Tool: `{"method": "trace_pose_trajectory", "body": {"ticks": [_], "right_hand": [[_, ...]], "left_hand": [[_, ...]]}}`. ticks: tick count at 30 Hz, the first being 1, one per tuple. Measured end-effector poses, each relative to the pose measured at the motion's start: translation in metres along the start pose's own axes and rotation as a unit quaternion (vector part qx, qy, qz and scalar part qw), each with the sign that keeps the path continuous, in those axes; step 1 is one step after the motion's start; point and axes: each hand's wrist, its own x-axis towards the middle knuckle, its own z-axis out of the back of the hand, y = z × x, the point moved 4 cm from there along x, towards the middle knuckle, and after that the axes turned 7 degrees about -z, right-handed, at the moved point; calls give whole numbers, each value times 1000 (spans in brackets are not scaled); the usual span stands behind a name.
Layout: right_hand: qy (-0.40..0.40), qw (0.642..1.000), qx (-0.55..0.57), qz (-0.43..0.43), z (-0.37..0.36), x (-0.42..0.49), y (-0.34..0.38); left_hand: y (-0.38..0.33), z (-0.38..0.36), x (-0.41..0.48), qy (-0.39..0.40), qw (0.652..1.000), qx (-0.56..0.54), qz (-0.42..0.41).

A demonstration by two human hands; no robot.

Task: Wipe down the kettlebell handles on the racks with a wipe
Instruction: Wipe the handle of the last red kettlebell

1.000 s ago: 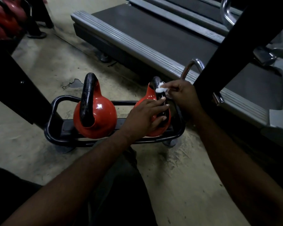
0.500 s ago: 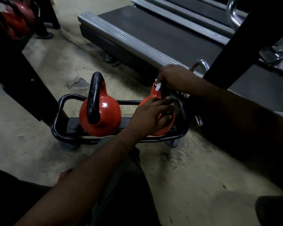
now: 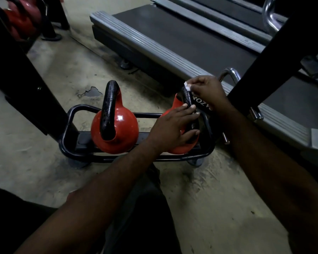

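Drawn back from over the far side, my right hand (image 3: 207,88) now pinches the wipe (image 3: 188,87) against the top of the handle (image 3: 186,97) of the right kettlebell (image 3: 178,150). A black post (image 3: 268,66) crowds that wrist, with a treadmill (image 3: 173,39) behind. My left hand (image 3: 173,129) presses flat-fingered on that kettlebell, which sits in the low rack (image 3: 70,116) beside its twin (image 3: 121,132).

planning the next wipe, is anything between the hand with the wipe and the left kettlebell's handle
Nothing visible. The right hand pinches the wipe atop the right kettlebell, and only open space lies between it and the left kettlebell's handle. The left hand rests lower on the right kettlebell, out of that path.
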Motion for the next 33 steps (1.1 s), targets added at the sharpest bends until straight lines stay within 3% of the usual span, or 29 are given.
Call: {"method": "trace_pose_trajectory", "body": {"ticks": [2,4,9,14,25,30,33], "right_hand": [[-9,971,-213,104,-2,-2,20],[19,913,-374,164,-13,-6,39],[84,850,-505,126,-33,26,66],[173,753,-626,108,-60,42,71],[144,781,-608,9,-59,59,66],[67,920,-364,-128,-20,55,40],[50,958,-178,-217,-13,56,8]], "left_hand": [[1,-1,-1,-3,1000,-15,3],[0,-1,-3,-11,999,-32,12],[-3,-1,-5,-3,999,-43,26],[-4,0,-7,0,999,-41,21],[-3,0,-5,-29,999,-39,6],[0,-4,-3,-46,997,-53,13],[1,-6,-3,-56,997,-57,19]]}}
